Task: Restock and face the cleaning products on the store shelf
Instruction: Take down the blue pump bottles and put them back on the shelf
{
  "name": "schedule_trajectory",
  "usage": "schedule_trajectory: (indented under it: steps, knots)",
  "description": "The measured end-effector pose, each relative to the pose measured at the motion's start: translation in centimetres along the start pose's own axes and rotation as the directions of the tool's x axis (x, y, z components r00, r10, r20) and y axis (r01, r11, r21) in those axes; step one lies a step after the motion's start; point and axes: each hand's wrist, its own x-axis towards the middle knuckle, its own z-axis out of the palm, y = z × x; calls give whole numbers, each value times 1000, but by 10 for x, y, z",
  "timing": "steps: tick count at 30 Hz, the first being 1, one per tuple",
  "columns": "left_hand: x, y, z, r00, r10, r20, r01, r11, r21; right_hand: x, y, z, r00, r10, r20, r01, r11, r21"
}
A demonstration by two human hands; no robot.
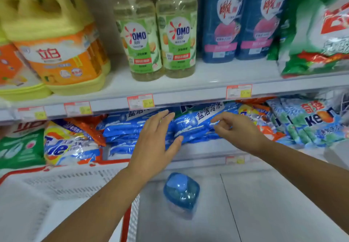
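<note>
Bare forearms rise from the 6 o'clock edge toward the lower shelf (207, 148). Between them, on the pale floor, lies a blue detergent bottle (181, 192), seen from its end. At 8 o'clock a white basket with a red rim (62, 181) sits just below the shelf.

At the frame's centre the left hand (156, 147) lies flat and released, fingers spread, its thumb against the lower edge of the blue detergent bags (190, 128). At about 2 o'clock of it the right hand (239, 130) has its thumb and forefinger curled at the right end of the same bags; whether this grip actually pinches the plastic I cannot tell. The bags lie stacked on the lower shelf, with a Tide bag (69, 143) toward 9 o'clock and Keon bags (311, 122) toward 3 o'clock.

On the upper shelf (217, 75), yellow jugs (58, 41) stand at 10 o'clock, two OMO bottles (156, 37) at 12 o'clock, two blue refill pouches (245, 20) at 1 o'clock and a green and white bag (319, 33) at 2 o'clock. Price tags (140, 101) line the upper shelf's edge.
</note>
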Motion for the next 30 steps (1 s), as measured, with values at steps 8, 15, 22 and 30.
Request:
schedule_trajectory:
  steps: [8, 15, 22, 30]
  knots:
    - [170, 102, 11, 975, 224, -7, -221, 965, 139, 63, 7, -162, 837, -42, -545, 147, 978, 151]
    - [201, 97, 46, 988, -32, 148, -23, 933, 360, 146, 15, -204, 877, -30, -479, 181, 945, 273]
    - [202, 92, 55, 994, 12, 108, -56, 908, 415, 182, 26, -203, 904, 12, -428, 154, 923, 352]
    - [200, 93, 55, 992, 10, 122, -61, 905, 421, 160, 51, -181, 835, -15, -549, 167, 959, 228]
